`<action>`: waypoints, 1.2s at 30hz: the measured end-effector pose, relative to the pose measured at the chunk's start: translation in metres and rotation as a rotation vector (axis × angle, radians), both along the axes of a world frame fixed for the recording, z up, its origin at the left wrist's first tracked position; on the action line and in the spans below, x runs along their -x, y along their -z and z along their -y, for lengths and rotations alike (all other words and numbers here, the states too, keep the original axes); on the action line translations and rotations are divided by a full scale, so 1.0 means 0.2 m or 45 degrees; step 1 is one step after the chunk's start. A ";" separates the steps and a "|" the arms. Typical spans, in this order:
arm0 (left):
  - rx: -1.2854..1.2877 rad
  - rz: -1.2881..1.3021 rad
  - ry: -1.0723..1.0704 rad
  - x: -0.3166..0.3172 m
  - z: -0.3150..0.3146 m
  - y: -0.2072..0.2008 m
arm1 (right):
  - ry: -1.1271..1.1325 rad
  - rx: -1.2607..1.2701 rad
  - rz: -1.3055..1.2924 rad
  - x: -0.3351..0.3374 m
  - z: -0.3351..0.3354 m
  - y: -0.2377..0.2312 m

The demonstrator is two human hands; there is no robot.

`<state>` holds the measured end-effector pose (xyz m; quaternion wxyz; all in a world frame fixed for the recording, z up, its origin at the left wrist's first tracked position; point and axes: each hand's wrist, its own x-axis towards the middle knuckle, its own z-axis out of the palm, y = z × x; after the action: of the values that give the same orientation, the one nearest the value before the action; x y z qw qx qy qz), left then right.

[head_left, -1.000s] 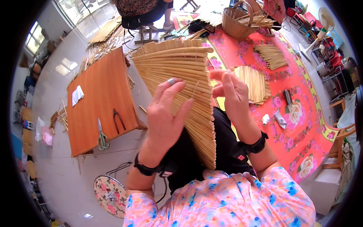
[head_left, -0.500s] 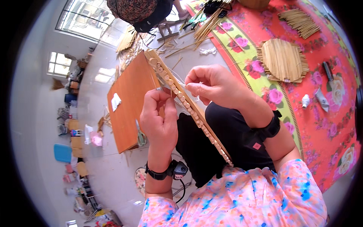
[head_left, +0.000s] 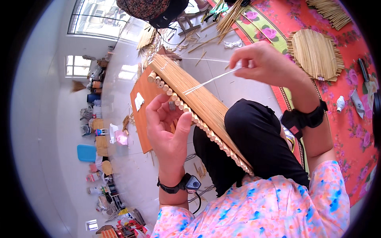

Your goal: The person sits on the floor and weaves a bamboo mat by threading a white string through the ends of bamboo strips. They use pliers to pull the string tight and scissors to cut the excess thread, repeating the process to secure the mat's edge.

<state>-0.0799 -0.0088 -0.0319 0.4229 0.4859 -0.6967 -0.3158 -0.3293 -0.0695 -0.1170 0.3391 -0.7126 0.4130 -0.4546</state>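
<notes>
Pulling white thread clear of the rod panel

From my remote seat I see the right hand (head_left: 260, 65) raised well off the work, fingertips pinched together on the white thread (head_left: 216, 79). Half a second ago it was close in beside the panel; now strands stretch across the gap to it, one from near the far end of the rod panel (head_left: 200, 105), a close pair from the middle of its face. They look straight and fairly taut, so I judge that slack is being drawn out and the binding tightened.

The panel itself has turned: it was nearly edge-on to me, and now its broad face shows. It slants across the lap, near end by the floral shirt (head_left: 254, 206), alongside the knee of the black trousers (head_left: 254, 139).

At the row of cut rod ends I find the left hand (head_left: 168, 127), fingers curled and thumb apart from them, lying along that edge. I cannot tell whether it grips the panel or merely steadies it.

Beyond, I note the orange-brown wooden table (head_left: 139, 129) and, on the red floral floor covering (head_left: 341, 135), a roundish rod mat (head_left: 315, 51).
</notes>
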 end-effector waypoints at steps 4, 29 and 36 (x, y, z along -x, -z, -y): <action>0.066 0.032 -0.019 0.02 0.01 0.04 | -0.026 -0.173 0.189 0.07 -0.02 0.06; -0.241 0.961 0.190 -0.31 1.30 -0.25 | 0.170 0.527 0.575 -0.49 0.70 -0.49; 0.025 0.225 0.236 -0.23 1.24 -0.38 | 0.164 0.553 0.784 -0.29 0.57 -0.31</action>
<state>-0.0336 -0.2560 0.0444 0.3338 0.4412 -0.7761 -0.3026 -0.2713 -0.1841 -0.0556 0.2590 -0.5707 0.2296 -0.7446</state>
